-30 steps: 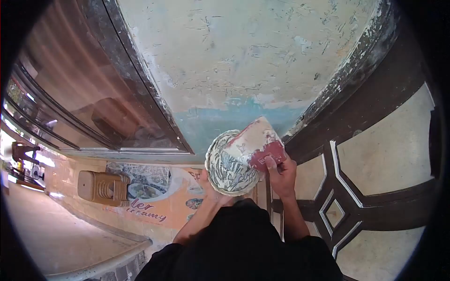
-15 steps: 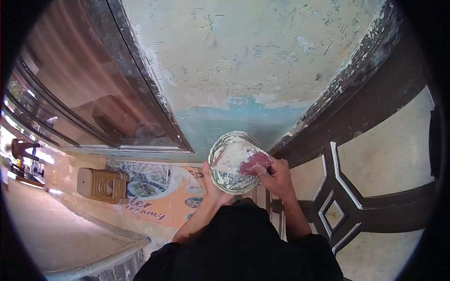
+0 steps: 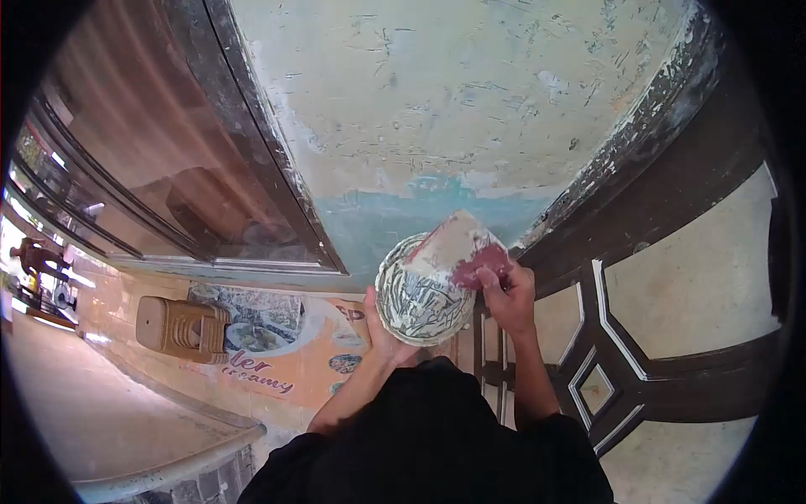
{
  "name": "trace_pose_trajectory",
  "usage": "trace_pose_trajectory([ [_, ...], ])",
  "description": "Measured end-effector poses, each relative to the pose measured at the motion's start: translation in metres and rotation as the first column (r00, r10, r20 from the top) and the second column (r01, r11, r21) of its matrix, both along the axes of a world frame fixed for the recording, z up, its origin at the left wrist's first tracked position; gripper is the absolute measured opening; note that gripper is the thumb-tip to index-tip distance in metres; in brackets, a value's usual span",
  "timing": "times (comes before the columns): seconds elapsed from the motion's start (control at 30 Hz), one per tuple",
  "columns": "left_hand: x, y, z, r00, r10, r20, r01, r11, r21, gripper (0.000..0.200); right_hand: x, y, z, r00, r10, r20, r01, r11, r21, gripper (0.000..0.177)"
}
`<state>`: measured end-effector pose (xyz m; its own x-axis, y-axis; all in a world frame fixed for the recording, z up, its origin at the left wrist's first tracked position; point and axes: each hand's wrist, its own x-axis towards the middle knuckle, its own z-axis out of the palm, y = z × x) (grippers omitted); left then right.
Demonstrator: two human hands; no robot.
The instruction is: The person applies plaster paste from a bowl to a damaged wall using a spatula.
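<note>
My right hand (image 3: 510, 300) is closed round a red putty scraper (image 3: 483, 266), a flat wide blade smeared with pale putty. The scraper is tilted over the upper right rim of a round bowl (image 3: 417, 307), whose inside is streaked with pale putty. Below and to the left, my left hand (image 3: 384, 334) grips that bowl from its side and underneath; some of its fingers are hidden. Just beyond the bowl stands a wall (image 3: 437, 126), beige above and blue-green lower down, with scratches and patches.
At the left is a dark-framed window (image 3: 243, 168). To the right stands a brown panelled door (image 3: 655, 353). Brown plastic stools (image 3: 180, 328) are stacked on the floor at left, beside a printed banner (image 3: 285, 357). Farther left, a dark wooden chair (image 3: 42, 260) is visible.
My right hand has raised the scraper up and to the right, from inside the bowl to above its rim. More of the streaked inside of the bowl now shows. The left hand has barely moved.
</note>
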<state>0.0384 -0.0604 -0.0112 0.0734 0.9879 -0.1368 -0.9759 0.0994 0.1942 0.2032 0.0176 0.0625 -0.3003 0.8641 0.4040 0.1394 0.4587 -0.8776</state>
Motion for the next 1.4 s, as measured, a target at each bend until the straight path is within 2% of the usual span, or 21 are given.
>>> trace_pose_trajectory([
  [0.07, 0.002, 0.003, 0.005, 0.999, 0.02, -0.033, -0.02, 1.0, -0.011, 0.082, -0.001, 0.003, -0.005, 1.0, -0.017, 0.01, 0.018, 1.0, -0.024, 0.018],
  [0.13, 0.0, 0.006, 0.007, 0.997, 0.04, -0.07, -0.041, 0.999, -0.012, 0.083, -0.001, 0.0, -0.007, 0.982, 0.129, 0.136, -0.109, 0.983, -0.146, 0.017],
  [0.2, -0.004, 0.008, 0.007, 1.0, -0.008, 0.01, 0.008, 1.0, 0.0, 0.081, -0.003, -0.001, -0.002, 0.965, 0.182, 0.19, -0.162, 0.98, -0.116, 0.016],
  [0.27, -0.002, 0.008, 0.009, 1.0, 0.017, 0.003, -0.016, 1.0, -0.01, 0.081, -0.004, 0.005, -0.008, 0.989, 0.151, -0.012, -0.15, 0.988, 0.026, 0.01],
  [0.3, -0.001, 0.008, 0.007, 1.0, 0.013, 0.011, -0.013, 1.0, 0.004, 0.081, -0.002, 0.006, -0.004, 0.998, 0.051, -0.046, -0.054, 0.996, -0.072, 0.01],
  [0.33, -0.001, 0.008, 0.006, 1.0, 0.009, 0.018, -0.009, 1.0, 0.021, 0.081, -0.003, 0.009, -0.001, 0.998, 0.048, -0.044, -0.051, 0.996, -0.075, 0.01],
  [0.4, -0.001, 0.01, 0.015, 0.999, 0.019, -0.029, -0.019, 1.0, 0.014, 0.081, -0.006, 0.012, 0.004, 0.994, 0.102, 0.035, -0.098, 0.99, -0.101, 0.01],
  [0.43, -0.002, 0.011, 0.017, 0.999, 0.027, -0.041, -0.027, 1.0, 0.002, 0.08, -0.005, 0.005, 0.014, 0.975, 0.161, 0.154, -0.135, 0.976, -0.169, 0.011],
  [0.47, -0.003, 0.011, 0.018, 0.998, 0.038, -0.052, -0.039, 0.999, -0.01, 0.08, -0.005, 0.003, 0.013, 0.975, 0.163, 0.153, -0.137, 0.976, -0.168, 0.011],
  [0.5, -0.006, 0.014, 0.008, 0.999, 0.042, -0.033, -0.04, 0.997, 0.059, 0.081, -0.004, 0.002, 0.012, 0.969, 0.205, 0.14, -0.194, 0.977, -0.088, 0.011],
  [0.53, -0.007, 0.013, 0.006, 0.999, 0.044, -0.032, -0.042, 0.998, 0.056, 0.081, -0.004, 0.0, 0.011, 0.96, 0.247, 0.13, -0.248, 0.969, -0.009, 0.011],
  [0.67, -0.006, 0.015, 0.011, 0.994, 0.089, -0.058, -0.087, 0.996, 0.035, 0.081, 0.0, 0.008, 0.015, 0.98, 0.189, 0.062, -0.189, 0.982, -0.004, 0.017],
  [0.73, -0.008, 0.015, 0.014, 0.998, 0.062, -0.02, -0.06, 0.996, 0.073, 0.081, 0.0, 0.013, 0.004, 0.947, 0.26, 0.189, -0.259, 0.965, -0.03, 0.016],
  [0.83, -0.011, 0.018, 0.012, 0.997, 0.073, -0.027, -0.071, 0.996, 0.059, 0.081, 0.006, 0.01, 0.012, 0.907, 0.316, 0.277, -0.316, 0.948, -0.046, 0.011],
  [1.07, -0.014, 0.017, 0.013, 0.998, 0.049, -0.043, -0.047, 0.997, 0.053, 0.079, 0.004, 0.024, -0.014, 0.944, 0.277, 0.179, -0.28, 0.96, -0.007, 0.016],
  [1.13, -0.018, 0.018, 0.006, 0.996, 0.072, -0.043, -0.071, 0.997, 0.023, 0.077, 0.011, 0.02, -0.019, 0.926, 0.172, 0.335, -0.223, 0.967, 0.121, 0.017],
  [1.17, -0.018, 0.018, 0.007, 0.996, 0.066, -0.055, -0.062, 0.996, 0.061, 0.075, 0.01, 0.022, -0.021, 0.925, 0.175, 0.338, -0.226, 0.967, 0.119, 0.017],
  [1.23, -0.016, 0.019, 0.005, 0.992, 0.098, -0.077, -0.094, 0.994, 0.059, 0.075, 0.008, 0.026, -0.025, 0.95, 0.309, 0.046, -0.307, 0.95, -0.05, 0.02],
  [1.27, -0.015, 0.019, 0.005, 0.986, 0.132, -0.103, -0.126, 0.99, 0.061, 0.075, 0.006, 0.023, -0.021, 0.95, 0.31, 0.045, -0.307, 0.95, -0.051, 0.02],
  [1.33, -0.016, 0.018, 0.009, 0.989, 0.114, -0.091, -0.108, 0.992, 0.06, 0.073, 0.002, 0.014, -0.007, 0.961, 0.189, 0.201, -0.181, 0.982, -0.057, 0.013],
  [1.4, -0.014, 0.021, 0.011, 0.972, 0.226, -0.066, -0.225, 0.974, 0.028, 0.073, 0.006, 0.009, -0.014, 0.958, 0.198, 0.207, -0.175, 0.977, -0.122, 0.014],
])
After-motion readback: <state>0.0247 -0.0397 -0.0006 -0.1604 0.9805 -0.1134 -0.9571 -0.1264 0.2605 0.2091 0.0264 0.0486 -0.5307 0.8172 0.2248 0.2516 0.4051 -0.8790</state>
